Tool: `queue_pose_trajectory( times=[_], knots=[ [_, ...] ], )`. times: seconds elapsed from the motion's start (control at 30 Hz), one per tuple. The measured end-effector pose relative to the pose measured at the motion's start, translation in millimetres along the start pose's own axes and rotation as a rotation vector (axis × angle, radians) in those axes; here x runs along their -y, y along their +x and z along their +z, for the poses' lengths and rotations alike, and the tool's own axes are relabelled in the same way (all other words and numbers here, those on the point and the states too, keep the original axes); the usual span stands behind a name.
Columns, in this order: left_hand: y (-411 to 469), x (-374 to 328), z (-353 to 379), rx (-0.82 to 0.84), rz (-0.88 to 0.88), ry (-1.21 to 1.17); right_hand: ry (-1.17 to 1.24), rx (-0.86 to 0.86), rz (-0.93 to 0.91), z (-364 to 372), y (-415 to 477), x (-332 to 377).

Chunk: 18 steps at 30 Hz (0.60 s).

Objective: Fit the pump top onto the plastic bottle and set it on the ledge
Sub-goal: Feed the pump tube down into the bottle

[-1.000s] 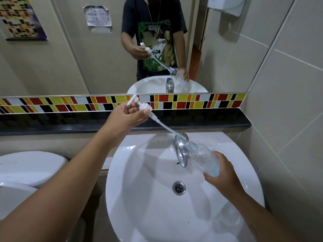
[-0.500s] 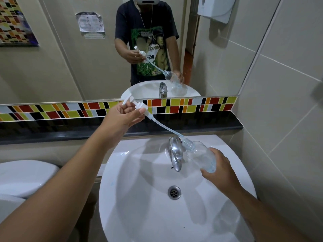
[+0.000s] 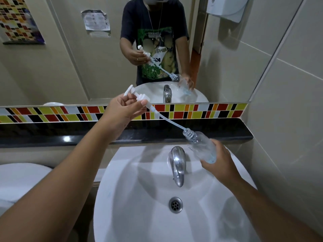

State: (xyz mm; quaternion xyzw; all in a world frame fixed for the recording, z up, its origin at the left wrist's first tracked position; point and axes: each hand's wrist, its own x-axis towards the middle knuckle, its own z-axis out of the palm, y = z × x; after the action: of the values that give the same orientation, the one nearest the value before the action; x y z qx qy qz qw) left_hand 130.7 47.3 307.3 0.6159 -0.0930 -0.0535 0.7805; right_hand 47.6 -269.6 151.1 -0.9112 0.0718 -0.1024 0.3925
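My left hand [image 3: 122,111] grips the white pump top [image 3: 138,97] by its collar, nozzle pointing up and left. Its long clear tube [image 3: 168,120] slants down to the right, and the tube's tip sits at the threaded mouth of the clear plastic bottle [image 3: 201,145]. My right hand [image 3: 220,165] holds that bottle by its base, tilted with the neck pointing up and left, above the right side of the sink. A little bluish liquid shows at the bottle's bottom. The black ledge [image 3: 227,131] runs just behind the bottle, under the coloured tile strip.
A white sink [image 3: 132,203] with a chrome tap [image 3: 177,165] and drain [image 3: 175,204] lies below my hands. A mirror [image 3: 70,67] fills the wall above the tiles. A tiled wall [image 3: 288,119] closes the right side. A white toilet tank lid [image 3: 19,179] sits at the left.
The camera tilted down a little, so the scene sits lower. Both hands keep their grips, and the tube's tip stays at the bottle's mouth.
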Motion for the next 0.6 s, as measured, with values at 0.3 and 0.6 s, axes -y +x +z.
queue_pose_trajectory(
  times=[0.3,0.6],
  knots=[
    [56,-10,5,-0.008,0.04,0.048,0.002,-0.045,-0.012,6,69,5],
    [92,1,-1,-0.018,0.047,0.043,-0.002,-0.061,-0.009,11,103,5]
  ],
)
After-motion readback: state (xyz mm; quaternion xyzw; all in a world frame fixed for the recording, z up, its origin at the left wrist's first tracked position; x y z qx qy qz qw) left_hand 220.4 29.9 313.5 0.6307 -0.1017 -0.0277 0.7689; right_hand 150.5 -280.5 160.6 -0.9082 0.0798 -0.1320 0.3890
